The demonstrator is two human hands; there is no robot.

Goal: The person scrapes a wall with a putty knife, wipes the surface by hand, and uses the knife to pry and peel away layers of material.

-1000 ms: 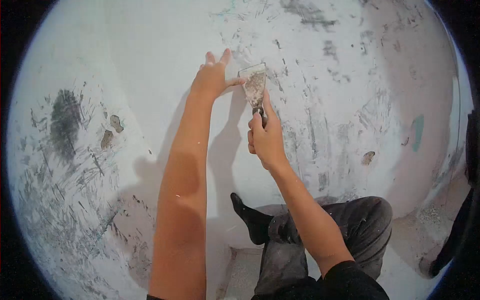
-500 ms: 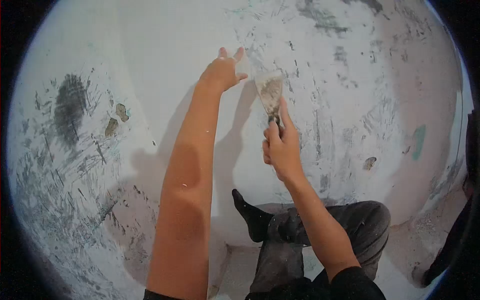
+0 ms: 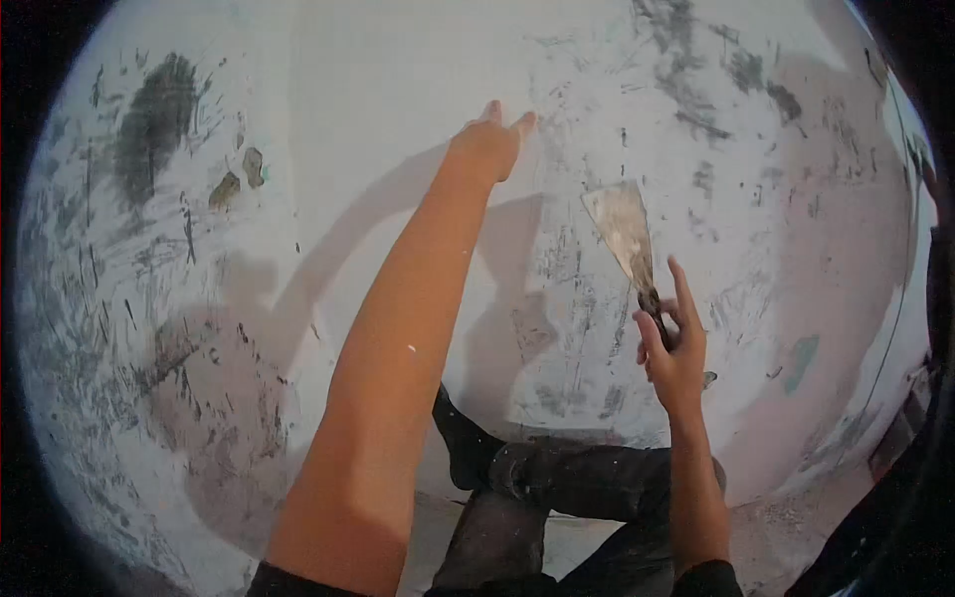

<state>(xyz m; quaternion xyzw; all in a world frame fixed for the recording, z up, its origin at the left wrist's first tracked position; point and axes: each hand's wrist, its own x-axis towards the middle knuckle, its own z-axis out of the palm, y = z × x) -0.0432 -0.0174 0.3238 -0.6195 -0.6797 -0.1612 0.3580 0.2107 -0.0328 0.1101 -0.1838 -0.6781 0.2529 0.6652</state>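
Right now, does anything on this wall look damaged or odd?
Yes: the wall is scraped and patchy, with a dark smear upper left, two chipped spots beside it, a teal patch lower right. The putty knife looks caked.

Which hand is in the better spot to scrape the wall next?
Probably the right hand: it grips the scraper by its handle, with the blade pointing up along the wall. The left hand holds no tool. Its fingers are spread against the wall higher up.
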